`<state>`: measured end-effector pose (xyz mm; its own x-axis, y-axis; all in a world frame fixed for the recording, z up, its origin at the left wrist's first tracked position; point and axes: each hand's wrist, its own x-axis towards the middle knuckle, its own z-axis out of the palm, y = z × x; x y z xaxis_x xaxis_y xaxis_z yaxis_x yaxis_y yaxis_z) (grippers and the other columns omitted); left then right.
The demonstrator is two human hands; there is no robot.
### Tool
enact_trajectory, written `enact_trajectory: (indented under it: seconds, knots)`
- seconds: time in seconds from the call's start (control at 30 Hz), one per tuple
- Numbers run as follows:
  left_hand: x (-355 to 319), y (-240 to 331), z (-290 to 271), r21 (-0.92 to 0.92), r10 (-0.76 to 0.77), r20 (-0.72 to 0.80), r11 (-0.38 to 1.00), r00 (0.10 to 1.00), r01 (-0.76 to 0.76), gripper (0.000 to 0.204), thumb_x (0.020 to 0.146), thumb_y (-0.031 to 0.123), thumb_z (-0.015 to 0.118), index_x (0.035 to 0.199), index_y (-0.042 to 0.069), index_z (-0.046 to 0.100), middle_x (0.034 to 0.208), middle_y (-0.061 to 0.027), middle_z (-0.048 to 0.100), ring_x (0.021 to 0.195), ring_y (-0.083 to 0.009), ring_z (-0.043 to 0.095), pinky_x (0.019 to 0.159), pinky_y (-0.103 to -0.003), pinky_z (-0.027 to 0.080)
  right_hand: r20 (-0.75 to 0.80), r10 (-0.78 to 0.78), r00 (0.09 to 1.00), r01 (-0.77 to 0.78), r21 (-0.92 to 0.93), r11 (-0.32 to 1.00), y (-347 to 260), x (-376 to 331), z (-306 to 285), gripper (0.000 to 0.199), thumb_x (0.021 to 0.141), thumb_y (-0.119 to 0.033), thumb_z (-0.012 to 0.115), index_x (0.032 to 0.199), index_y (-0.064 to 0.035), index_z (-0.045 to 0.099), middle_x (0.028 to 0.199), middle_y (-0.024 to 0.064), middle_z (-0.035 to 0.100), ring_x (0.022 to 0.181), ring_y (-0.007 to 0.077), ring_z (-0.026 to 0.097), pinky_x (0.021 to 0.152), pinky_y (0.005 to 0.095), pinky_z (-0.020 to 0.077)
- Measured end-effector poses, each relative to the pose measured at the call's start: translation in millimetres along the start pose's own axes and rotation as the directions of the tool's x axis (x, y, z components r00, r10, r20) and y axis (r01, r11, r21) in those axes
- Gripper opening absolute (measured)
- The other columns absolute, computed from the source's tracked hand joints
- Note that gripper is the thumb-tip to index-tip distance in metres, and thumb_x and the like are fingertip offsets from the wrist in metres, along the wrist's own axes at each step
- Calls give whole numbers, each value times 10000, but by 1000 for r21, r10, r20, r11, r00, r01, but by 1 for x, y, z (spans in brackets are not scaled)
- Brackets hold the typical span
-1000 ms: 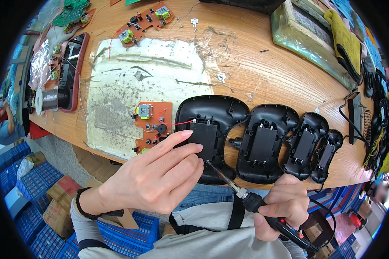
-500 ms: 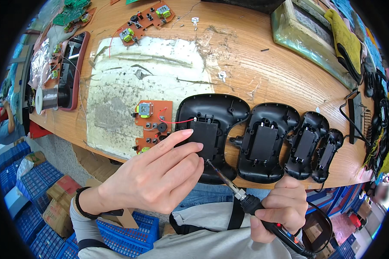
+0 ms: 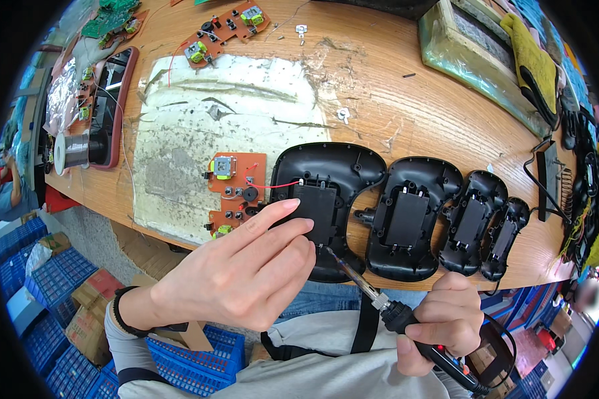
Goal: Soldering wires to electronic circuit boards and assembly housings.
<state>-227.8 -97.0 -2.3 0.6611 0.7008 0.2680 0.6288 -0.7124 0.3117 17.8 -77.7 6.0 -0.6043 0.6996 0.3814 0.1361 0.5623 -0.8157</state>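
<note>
My right hand (image 3: 449,322) grips a soldering iron (image 3: 398,316) with a black handle. Its tip points up and left, close to the lower end of the battery compartment (image 3: 321,209) in the nearest black game controller shell (image 3: 358,161). My left hand (image 3: 243,276) reaches over that shell's left edge. Its fingers curl together near the iron's tip, and what they hold, if anything, is hidden. Partly under this hand lies an orange-brown circuit board (image 3: 256,166) with a joystick module. From it a red wire (image 3: 281,185) runs to a metal contact at the compartment's top.
Rightward, several more black shells (image 3: 447,174) stand in a row. A solder spool (image 3: 73,151) sits at the left and another circuit board (image 3: 226,32) at the back. A wooden frame (image 3: 456,50) with a yellow glove (image 3: 529,63) and an iron stand (image 3: 549,176) occupy the right side.
My right hand has shifted slightly right with the soldering iron, and its tip has drawn a little away from the compartment's lower end. My left hand has barely moved.
</note>
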Motion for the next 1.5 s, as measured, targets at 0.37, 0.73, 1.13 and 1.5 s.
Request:
enact_trajectory:
  seconds: [0.37,0.73,1.13,1.5]
  knots:
    - [2,-1,0,4,7,-8,1000,1000,-7,201,567,28,596,750,-56,608,738,-98,542,814,-249,617,779,-422,513,2,-28,1000,28,-9,1000,-1,1,-8,245,591,-119,623,772,-73,465,431,-2,418,316,125,361,436,271,246]
    - [6,-2,-11,46,41,95,998,995,-46,183,628,28,608,800,-37,614,796,-97,555,872,-236,597,854,-418,476,-585,111,804,-215,-111,970,-6,-44,-29,303,754,-256,610,748,-84,361,538,59,466,480,130,388,560,299,279]
    - [13,-92,-37,-14,-500,-312,853,808,522,339,714,116,660,1029,34,563,1026,-154,550,963,-300,530,818,-371,431,-676,72,734,-159,-67,985,6,-57,-46,246,737,-182,588,756,-59,376,550,38,366,552,129,333,549,254,292]
    - [32,-133,-34,-234,-763,-152,645,628,727,587,687,126,721,1187,9,438,1128,-139,516,982,-212,543,854,-298,426,-672,167,721,-178,53,983,6,-59,-45,247,709,-177,597,739,-54,384,590,27,359,577,124,310,561,263,250]
